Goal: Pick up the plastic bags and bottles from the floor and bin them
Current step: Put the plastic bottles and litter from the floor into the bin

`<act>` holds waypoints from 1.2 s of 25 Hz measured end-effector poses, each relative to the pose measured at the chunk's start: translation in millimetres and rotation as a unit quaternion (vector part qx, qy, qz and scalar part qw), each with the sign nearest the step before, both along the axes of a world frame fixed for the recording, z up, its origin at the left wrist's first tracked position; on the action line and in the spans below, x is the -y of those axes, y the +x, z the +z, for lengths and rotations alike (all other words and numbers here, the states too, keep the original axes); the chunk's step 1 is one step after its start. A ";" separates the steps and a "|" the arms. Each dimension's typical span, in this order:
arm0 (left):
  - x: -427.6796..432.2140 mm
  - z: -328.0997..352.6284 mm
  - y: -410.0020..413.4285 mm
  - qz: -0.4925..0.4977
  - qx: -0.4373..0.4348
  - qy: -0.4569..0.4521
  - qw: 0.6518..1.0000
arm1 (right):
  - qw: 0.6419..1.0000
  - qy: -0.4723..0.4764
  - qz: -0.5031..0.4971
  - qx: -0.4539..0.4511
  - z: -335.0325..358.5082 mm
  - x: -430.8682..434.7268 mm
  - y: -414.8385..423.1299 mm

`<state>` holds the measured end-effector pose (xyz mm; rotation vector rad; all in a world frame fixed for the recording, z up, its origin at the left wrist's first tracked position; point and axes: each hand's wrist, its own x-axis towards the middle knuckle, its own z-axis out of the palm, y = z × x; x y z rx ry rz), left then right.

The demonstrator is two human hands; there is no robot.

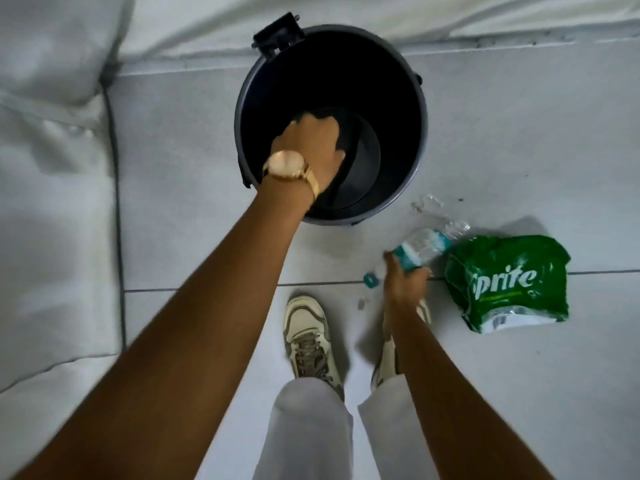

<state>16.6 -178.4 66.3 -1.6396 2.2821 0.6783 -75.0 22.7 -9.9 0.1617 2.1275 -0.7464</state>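
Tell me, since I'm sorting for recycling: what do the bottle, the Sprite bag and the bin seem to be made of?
Water bottle: clear thin plastic, crinkled and see-through, with a teal label. Sprite bag: glossy green plastic film, wrinkled and shiny. Bin: dark with a smooth grey rim; it looks like plastic, though metal can't be ruled out.

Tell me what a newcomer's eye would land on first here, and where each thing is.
The bright green crumpled Sprite plastic bag on the pale tiled floor at lower right stands out most. Above centre sits the round black bin, with the left hand, gold watch at its wrist, reaching into it holding something dark. Beside the bag, the right hand grips a clear plastic water bottle.
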 end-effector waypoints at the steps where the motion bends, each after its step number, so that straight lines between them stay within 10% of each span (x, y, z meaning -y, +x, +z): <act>1: -11.0 12.6 2.0 0.049 -0.066 0.019 0.996 | 0.994 -0.100 -0.040 -0.031 30.8 7.7 -7.5; 6: -56.5 69.6 -10.4 0.137 -0.441 0.305 0.833 | 0.912 -0.373 0.168 -0.033 134.9 78.9 -34.2; 9: -41.7 57.1 -6.2 0.142 -0.404 0.147 0.892 | 0.912 -0.321 0.256 0.010 131.5 114.4 -47.6; 13: -14.7 2.8 10.0 0.182 -0.078 0.064 0.978 | 0.937 -0.082 0.207 -0.269 54.7 95.1 -75.6; 17: -6.2 -32.6 9.8 0.125 0.008 0.088 0.988 | 0.921 0.208 0.318 -0.082 -34.3 51.9 -87.4; 22: -13.5 -23.3 12.5 0.069 -0.021 -0.064 0.995 | 0.879 0.258 0.369 -0.155 -74.6 37.9 -73.7; 30: -33.7 -14.6 5.6 0.098 -0.025 -0.049 0.994 | 0.950 0.253 0.082 -0.165 -73.4 -9.7 -61.2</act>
